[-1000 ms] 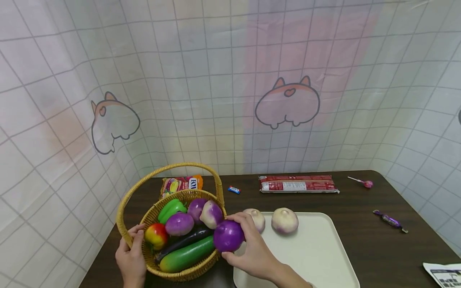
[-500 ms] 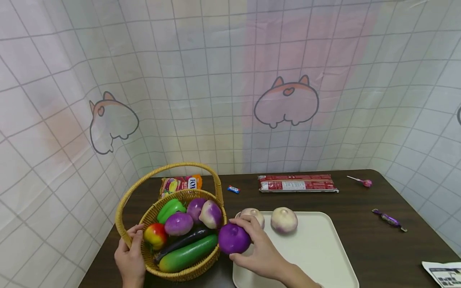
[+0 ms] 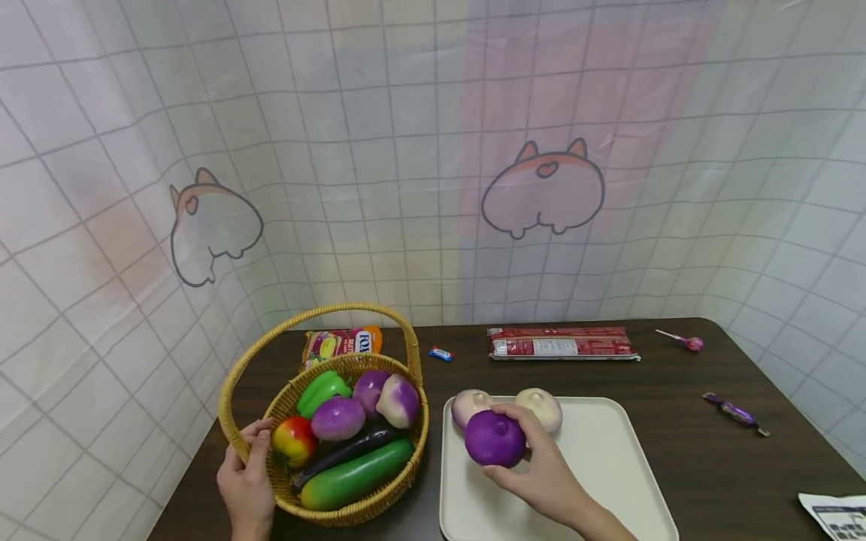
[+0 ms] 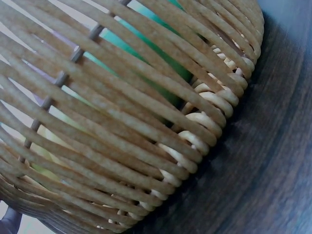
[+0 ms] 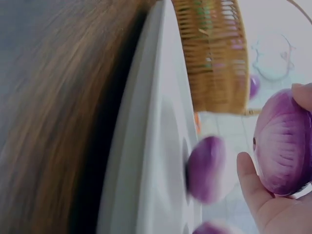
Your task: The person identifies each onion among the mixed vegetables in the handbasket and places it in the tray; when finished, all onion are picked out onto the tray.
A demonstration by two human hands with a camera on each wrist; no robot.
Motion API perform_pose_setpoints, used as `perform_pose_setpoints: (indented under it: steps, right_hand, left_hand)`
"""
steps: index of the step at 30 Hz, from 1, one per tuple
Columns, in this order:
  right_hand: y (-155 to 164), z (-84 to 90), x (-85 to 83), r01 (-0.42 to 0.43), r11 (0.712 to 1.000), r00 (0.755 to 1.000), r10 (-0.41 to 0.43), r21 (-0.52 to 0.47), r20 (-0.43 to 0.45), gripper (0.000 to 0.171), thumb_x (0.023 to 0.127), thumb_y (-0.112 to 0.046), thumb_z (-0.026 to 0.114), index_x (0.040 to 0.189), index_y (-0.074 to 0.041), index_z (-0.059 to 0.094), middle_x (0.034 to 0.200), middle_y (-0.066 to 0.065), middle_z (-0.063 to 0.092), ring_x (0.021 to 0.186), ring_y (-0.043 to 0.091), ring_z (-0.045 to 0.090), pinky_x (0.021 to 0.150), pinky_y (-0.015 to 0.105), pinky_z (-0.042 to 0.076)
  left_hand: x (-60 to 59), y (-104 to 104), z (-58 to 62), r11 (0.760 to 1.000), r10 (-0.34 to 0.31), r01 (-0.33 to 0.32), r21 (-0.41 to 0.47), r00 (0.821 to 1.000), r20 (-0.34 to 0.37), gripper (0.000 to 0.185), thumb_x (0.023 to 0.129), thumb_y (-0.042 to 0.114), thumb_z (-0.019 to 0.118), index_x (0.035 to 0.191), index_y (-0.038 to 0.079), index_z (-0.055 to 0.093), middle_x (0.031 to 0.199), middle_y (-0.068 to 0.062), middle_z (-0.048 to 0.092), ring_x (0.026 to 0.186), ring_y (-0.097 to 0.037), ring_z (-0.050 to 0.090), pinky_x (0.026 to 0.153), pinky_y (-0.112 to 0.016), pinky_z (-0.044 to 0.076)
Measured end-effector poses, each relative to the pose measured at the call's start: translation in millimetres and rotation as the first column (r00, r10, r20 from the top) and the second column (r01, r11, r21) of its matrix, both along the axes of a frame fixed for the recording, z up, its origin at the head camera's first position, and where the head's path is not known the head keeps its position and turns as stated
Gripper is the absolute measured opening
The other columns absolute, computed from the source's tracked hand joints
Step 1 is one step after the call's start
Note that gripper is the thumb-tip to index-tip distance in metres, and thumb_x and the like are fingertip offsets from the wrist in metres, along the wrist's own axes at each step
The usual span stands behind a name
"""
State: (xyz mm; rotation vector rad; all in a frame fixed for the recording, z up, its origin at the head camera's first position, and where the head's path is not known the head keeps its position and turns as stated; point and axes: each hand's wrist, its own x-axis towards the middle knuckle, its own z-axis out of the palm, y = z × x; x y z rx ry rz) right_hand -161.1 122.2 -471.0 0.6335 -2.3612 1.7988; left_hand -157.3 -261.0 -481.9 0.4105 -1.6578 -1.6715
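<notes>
My right hand (image 3: 534, 466) grips a purple onion (image 3: 495, 438) just above the cream tray (image 3: 609, 481), close in front of two pale onions (image 3: 470, 404) (image 3: 541, 406) lying at the tray's far edge. The right wrist view shows the purple onion (image 5: 285, 141) against my palm, with a second onion (image 5: 207, 168) on the tray (image 5: 156, 146). My left hand (image 3: 246, 481) grips the rim of the wicker basket (image 3: 352, 515) at its left side. The left wrist view is filled by the basket wall (image 4: 122, 122).
The basket holds a green pepper (image 3: 322, 391), purple onions (image 3: 337, 418), an apple (image 3: 294, 441), an aubergine (image 3: 345, 451) and a cucumber (image 3: 355, 473). On the dark table (image 3: 710, 451) lie a snack bag (image 3: 341, 344), a red packet (image 3: 561, 344), a lollipop (image 3: 683, 343), sweets (image 3: 734, 413) and a paper (image 3: 835, 515).
My right hand has carried the purple onion from the basket's right edge rightward over the tray, to just in front of the two pale onions. The left hand stays on the basket.
</notes>
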Motion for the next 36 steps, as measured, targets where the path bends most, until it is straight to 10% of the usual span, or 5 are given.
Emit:
perform_pose_setpoints:
  steps: [21,36]
  right_hand:
    - [79.0,-8.7,-2.9,0.282,0.956,0.959,-0.281,-0.083,0.032,0.059,0.085,0.000,0.072,0.138,-0.002,0.045,0.134,0.008,0.043,0.106,0.001,0.056,0.081,0.020,0.054]
    - [111.8,-7.5,-6.6,0.468,0.883,0.883,-0.467,-0.029,0.036,0.070,0.085,-0.006,0.075,0.145,-0.006,0.039,0.140,0.017,0.040,0.108,-0.009,0.047,0.083,0.007,0.046]
  left_hand:
    - [1.1,1.3,2.9,1.000,-0.012,0.012,-0.001,1.000,-0.020,0.030,0.095,0.015,0.064,0.088,-0.012,0.053,0.100,0.002,0.071,0.103,-0.013,0.057,0.082,-0.016,0.041]
    - [0.3,0.4,0.2,1.000,-0.014,0.014,-0.001,1.000,-0.024,0.029,0.096,0.014,0.064,0.089,-0.013,0.054,0.100,0.001,0.071,0.105,-0.014,0.056,0.082,-0.016,0.040]
